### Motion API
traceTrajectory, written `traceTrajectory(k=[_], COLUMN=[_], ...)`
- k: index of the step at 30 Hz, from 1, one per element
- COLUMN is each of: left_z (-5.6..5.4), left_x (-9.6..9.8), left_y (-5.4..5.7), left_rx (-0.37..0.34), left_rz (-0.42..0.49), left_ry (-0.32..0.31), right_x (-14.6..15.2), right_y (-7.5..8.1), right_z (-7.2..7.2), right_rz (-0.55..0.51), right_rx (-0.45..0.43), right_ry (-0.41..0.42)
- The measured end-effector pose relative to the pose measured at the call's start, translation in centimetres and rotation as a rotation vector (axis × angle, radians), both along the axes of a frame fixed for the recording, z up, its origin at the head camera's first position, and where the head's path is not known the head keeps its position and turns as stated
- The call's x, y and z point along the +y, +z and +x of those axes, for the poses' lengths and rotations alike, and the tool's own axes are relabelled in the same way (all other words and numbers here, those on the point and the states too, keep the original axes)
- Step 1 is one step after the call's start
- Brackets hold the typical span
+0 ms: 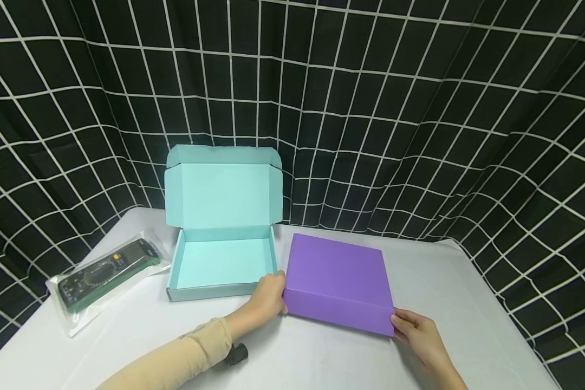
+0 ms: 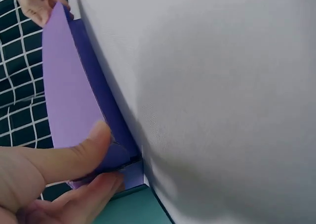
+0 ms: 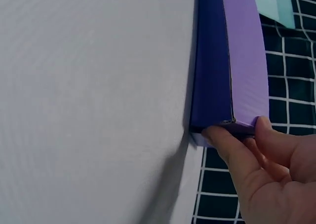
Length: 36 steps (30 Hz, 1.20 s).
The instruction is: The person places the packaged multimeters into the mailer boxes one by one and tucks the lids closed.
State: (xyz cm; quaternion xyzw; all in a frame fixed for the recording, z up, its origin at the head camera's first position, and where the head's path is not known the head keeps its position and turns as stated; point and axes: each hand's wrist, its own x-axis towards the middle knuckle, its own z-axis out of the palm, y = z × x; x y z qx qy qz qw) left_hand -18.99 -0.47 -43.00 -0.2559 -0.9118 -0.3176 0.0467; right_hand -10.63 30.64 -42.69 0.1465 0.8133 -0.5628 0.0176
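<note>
A purple cardboard box (image 1: 338, 276) lies on the white table, with a hand at each of its front corners. My left hand (image 1: 269, 295) grips the left front corner; in the left wrist view the thumb (image 2: 96, 140) presses on the lighter lid and the other fingers curl round the side. At the right front corner my right hand (image 1: 421, 337) pinches the edge, thumb above and fingers (image 3: 229, 147) along the end. Both wrist views show the darker front face (image 3: 210, 76) below the lid's edge. Inside the box is hidden.
Left of the purple box stands a light teal box (image 1: 224, 265), its lid raised upright at the back. A multimeter (image 1: 108, 273) in a clear plastic bag lies at the far left. Grid-patterned black cloth (image 1: 351, 108) rises behind the white table (image 1: 331, 363).
</note>
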Motion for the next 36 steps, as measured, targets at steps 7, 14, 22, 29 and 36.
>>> traceTrajectory(k=[7, 14, 22, 29, 36], left_z=[0.0, 0.0, -0.9, -1.5, -1.3], left_x=[-1.4, -1.6, -1.6, -1.3, -0.7], left_y=[-0.8, -1.4, -0.7, -0.6, -0.5], left_rx=[-0.216, -0.292, -0.254, -0.198, -0.123], left_rz=[0.231, 0.332, 0.242, 0.181, 0.188], left_ry=[-0.076, -0.125, -0.087, -0.044, -0.021], right_x=[0.3, 0.7, 1.8, 2.7, 3.3], right_y=[0.3, 0.3, 0.0, -0.5, -0.8], right_z=[-0.1, -0.9, -1.8, -2.5, -3.2], right_rz=[0.289, 0.271, 0.103, 0.067, 0.047], right_rx=[0.062, 0.094, 0.052, 0.050, 0.036], right_ry=[0.069, 0.250, 0.366, 0.398, 0.348])
